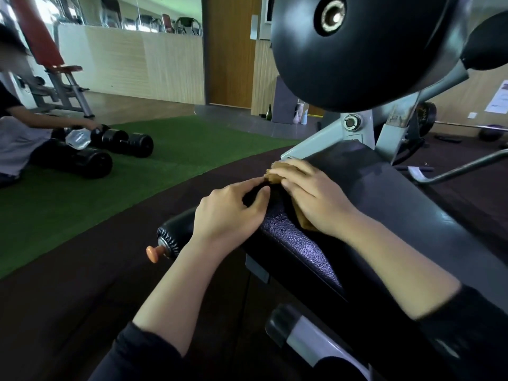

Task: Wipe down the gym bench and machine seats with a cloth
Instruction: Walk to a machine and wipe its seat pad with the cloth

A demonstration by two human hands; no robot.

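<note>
A black padded machine seat [291, 237] runs from the lower right up to the frame's middle. A tan cloth [275, 176] lies on it, mostly hidden beneath my right hand [310, 199], which presses it flat with straight fingers. Only the cloth's far corner and a strip by my wrist show. My left hand [231, 213] rests on the seat's left edge, its thumb and fingers curled round the pad's side.
A large black roller pad [365, 50] on a grey frame [330, 136] hangs close above the seat. An orange adjuster knob [152, 253] sticks out at the left. A person [19, 133] sits on the green turf [137, 171] beside black dumbbells [123, 141]. A red bench [46, 50] stands behind.
</note>
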